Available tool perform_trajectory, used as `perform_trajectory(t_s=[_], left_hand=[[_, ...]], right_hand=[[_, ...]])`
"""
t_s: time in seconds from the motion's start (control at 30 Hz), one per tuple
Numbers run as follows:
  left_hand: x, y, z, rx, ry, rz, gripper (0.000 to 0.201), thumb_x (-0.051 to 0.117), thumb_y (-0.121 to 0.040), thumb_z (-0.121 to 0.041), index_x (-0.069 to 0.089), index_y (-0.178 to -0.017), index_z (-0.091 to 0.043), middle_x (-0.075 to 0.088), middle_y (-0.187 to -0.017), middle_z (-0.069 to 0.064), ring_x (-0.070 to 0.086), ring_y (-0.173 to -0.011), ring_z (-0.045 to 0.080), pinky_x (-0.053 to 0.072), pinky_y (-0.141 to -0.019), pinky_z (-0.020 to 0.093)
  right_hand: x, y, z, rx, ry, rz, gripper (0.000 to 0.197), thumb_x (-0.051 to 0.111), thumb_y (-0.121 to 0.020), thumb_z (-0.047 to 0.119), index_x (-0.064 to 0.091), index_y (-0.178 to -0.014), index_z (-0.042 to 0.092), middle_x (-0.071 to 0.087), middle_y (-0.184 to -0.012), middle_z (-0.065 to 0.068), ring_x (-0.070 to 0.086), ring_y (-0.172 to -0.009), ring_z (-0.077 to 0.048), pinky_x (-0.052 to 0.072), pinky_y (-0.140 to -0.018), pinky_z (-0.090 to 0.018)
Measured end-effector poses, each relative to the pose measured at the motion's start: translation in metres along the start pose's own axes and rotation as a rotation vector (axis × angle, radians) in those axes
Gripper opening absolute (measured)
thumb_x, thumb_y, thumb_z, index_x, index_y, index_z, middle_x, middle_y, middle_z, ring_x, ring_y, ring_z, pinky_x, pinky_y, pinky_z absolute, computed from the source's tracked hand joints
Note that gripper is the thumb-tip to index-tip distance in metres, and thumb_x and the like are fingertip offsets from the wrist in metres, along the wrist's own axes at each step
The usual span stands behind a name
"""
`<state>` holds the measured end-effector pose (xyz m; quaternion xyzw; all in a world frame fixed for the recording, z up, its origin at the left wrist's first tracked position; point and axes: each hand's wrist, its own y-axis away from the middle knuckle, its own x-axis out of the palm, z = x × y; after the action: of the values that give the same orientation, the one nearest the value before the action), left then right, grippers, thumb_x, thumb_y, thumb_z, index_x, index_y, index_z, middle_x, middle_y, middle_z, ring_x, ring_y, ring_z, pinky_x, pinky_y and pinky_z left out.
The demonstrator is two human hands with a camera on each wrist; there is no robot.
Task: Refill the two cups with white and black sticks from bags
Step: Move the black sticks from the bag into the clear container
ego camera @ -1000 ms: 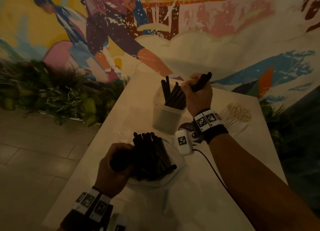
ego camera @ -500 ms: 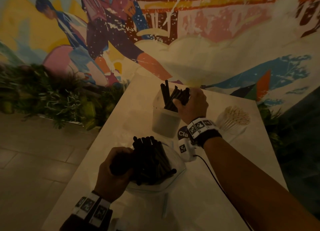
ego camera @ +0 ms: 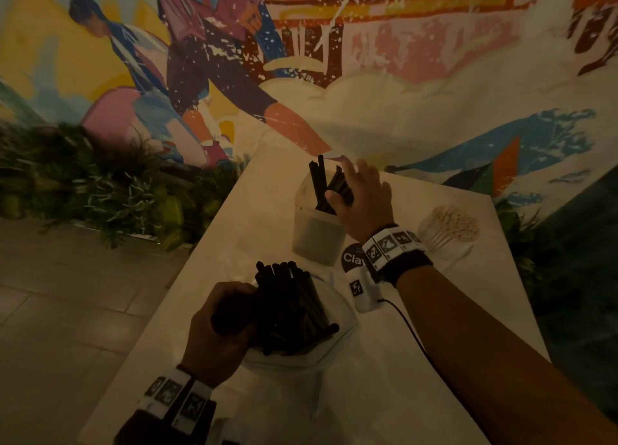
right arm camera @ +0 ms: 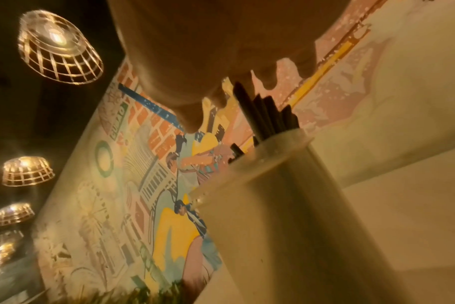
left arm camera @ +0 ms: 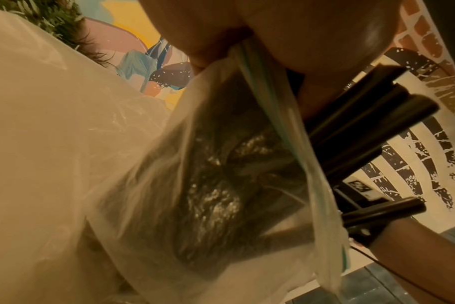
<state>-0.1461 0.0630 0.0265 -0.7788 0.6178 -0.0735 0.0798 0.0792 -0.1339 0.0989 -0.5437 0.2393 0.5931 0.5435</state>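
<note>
Two hands: left hand (ego camera: 217, 337) grips bag (ego camera: 334, 347)

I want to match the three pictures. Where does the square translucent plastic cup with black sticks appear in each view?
Head: the square translucent plastic cup stands at centre, on the white table, under the right hand.
Left wrist: not in it; only the clear plastic bag of black sticks shows.
Right wrist: lower right of centre, seen from low down.
Shared landmark: the painted mural wall.
</note>
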Motion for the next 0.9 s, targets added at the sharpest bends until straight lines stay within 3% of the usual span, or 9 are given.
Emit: perform_trajectory(t_s=[0.1, 0.17, 0.23, 0.33, 0.47, 0.6, 0.67, 0.8, 0.9], left_hand=[[-0.001, 0.0, -0.001, -0.015, 0.032, 0.001, 0.041, 0.075, -0.06, -0.025, 0.061, -0.099, -0.027, 0.063, -0.105, 0.012, 0.063, -0.101, 0.029, 0.053, -0.089, 0.046], [-0.001, 0.0, -0.001, -0.022, 0.032, 0.007, 0.042, 0.075, -0.06, -0.023, 0.06, -0.099, -0.027, 0.063, -0.106, 0.012, 0.062, -0.101, 0.03, 0.052, -0.089, 0.052], [-0.002, 0.0, -0.001, -0.017, 0.009, 0.007, 0.045, 0.075, -0.059, -0.025, 0.059, -0.101, -0.03, 0.062, -0.106, 0.01, 0.063, -0.099, 0.028, 0.052, -0.088, 0.053], [-0.004, -0.001, 0.0, -0.015, -0.036, 0.028, 0.066, 0.077, -0.058, -0.029, 0.05, -0.118, -0.035, 0.063, -0.109, 0.004, 0.064, -0.1, 0.027, 0.052, -0.086, 0.054], [-0.004, -0.005, -0.005, 0.006, -0.146, 0.096, 0.087, 0.078, -0.055, -0.039, 0.033, -0.129, -0.05, 0.058, -0.116, -0.013, 0.064, -0.097, 0.014, 0.056, -0.082, 0.031], [-0.009, -0.009, -0.003, 0.004, -0.135, 0.179, 0.098, 0.083, -0.053, -0.055, 0.032, -0.136, -0.043, 0.046, -0.135, -0.006, 0.06, -0.104, 0.027, 0.053, -0.089, 0.048], [-0.011, -0.011, -0.007, -0.003, -0.162, 0.225, 0.101, 0.082, -0.053, -0.057, 0.031, -0.138, -0.04, 0.041, -0.141, -0.005, 0.058, -0.108, 0.026, 0.052, -0.094, 0.041], [-0.009, -0.012, -0.015, -0.078, -0.112, 0.376, 0.107, 0.086, -0.057, -0.035, 0.025, -0.144, -0.024, 0.064, -0.104, -0.005, 0.065, -0.081, 0.012, 0.054, -0.075, 0.028], [-0.004, -0.01, -0.026, -0.211, -0.06, 0.442, 0.104, 0.087, -0.049, -0.028, 0.031, -0.135, -0.048, 0.066, -0.09, -0.024, 0.063, -0.077, -0.003, 0.05, -0.07, 0.016]], right_hand=[[-0.022, 0.021, 0.012, -0.03, -0.308, -0.19, 0.061, 0.06, -0.085, 0.036, 0.04, -0.139, 0.016, 0.038, -0.147, -0.007, 0.033, -0.137, -0.021, 0.032, -0.109, -0.041], [-0.039, 0.044, 0.021, -0.033, -0.536, -0.168, 0.055, 0.065, -0.082, 0.016, 0.047, -0.135, 0.016, 0.051, -0.137, -0.002, 0.048, -0.123, -0.009, 0.043, -0.101, -0.025], [-0.052, 0.07, 0.023, -0.004, -0.697, 0.031, 0.058, 0.06, -0.082, 0.002, 0.047, -0.134, 0.025, 0.056, -0.128, 0.009, 0.055, -0.111, -0.002, 0.051, -0.091, -0.023], [-0.055, 0.113, 0.018, 0.023, -0.778, 0.497, 0.087, 0.054, -0.078, -0.01, 0.029, -0.135, 0.05, 0.041, -0.138, 0.02, 0.049, -0.12, -0.001, 0.054, -0.09, -0.032], [-0.047, 0.152, 0.013, 0.016, -0.716, 0.838, 0.111, 0.064, -0.073, -0.003, -0.004, -0.139, 0.053, 0.01, -0.142, 0.034, 0.023, -0.129, 0.01, 0.038, -0.098, -0.009], [-0.031, 0.172, 0.018, 0.017, -0.675, 0.736, 0.124, 0.081, -0.069, 0.018, -0.017, -0.137, 0.051, 0.002, -0.137, 0.043, 0.014, -0.126, 0.02, 0.023, -0.094, 0.007], [-0.026, 0.177, 0.025, 0.006, -0.675, 0.656, 0.124, 0.084, -0.068, 0.026, -0.017, -0.135, 0.054, 0.0, -0.138, 0.042, 0.01, -0.127, 0.02, 0.017, -0.096, 0.007], [-0.012, 0.178, 0.042, -0.048, -0.734, 0.517, 0.101, 0.074, -0.075, 0.041, -0.006, -0.135, 0.055, 0.013, -0.148, 0.029, 0.017, -0.137, 0.008, 0.024, -0.114, -0.018], [-0.003, 0.176, 0.054, -0.04, -0.779, 0.406, 0.078, 0.065, -0.082, 0.038, 0.013, -0.139, 0.05, 0.035, -0.144, 0.02, 0.035, -0.134, 0.0, 0.035, -0.111, -0.027]])
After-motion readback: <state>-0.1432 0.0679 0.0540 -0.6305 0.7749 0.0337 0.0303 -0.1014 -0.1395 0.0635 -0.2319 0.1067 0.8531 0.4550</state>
